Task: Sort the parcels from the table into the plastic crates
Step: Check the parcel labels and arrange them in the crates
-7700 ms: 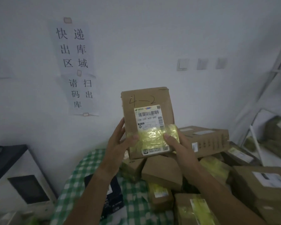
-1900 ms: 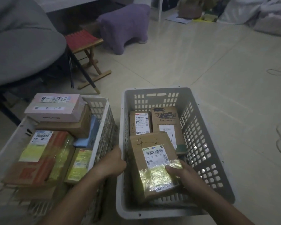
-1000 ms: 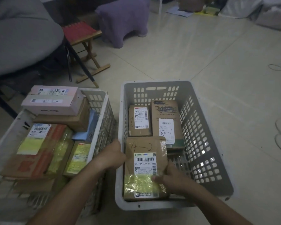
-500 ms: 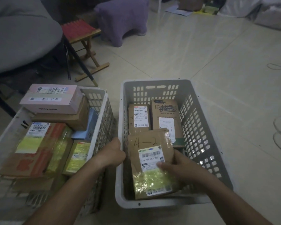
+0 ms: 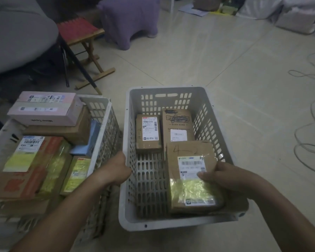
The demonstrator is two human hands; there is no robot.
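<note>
My right hand (image 5: 224, 176) grips the 4-2 parcel (image 5: 193, 175), lying near-right in the right crate (image 5: 171, 222) with two others; left hand (image 5: 115, 170) clamps its rim. Left crate (image 5: 100, 104) is piled full. Table unseen, remainder unknown.

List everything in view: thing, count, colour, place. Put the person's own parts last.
grey crate: one, grey, on the floor at centre.
parcels in the grey crate: three, brown cardboard; small one at far left, larger one at far right, taped parcel marked 4-2 at near right.
white crate: one, white, left of the grey crate.
parcels in the white crate: stacked, full count hidden; brown, pink, blue, some with yellow tape.
folding stool: one, red seat, wooden legs, far left.
purple stool: one, purple, far centre.
cables: pale, looped on the floor at right.
left hand: gripping the grey crate's left rim.
right hand: on the 4-2 parcel.
</note>
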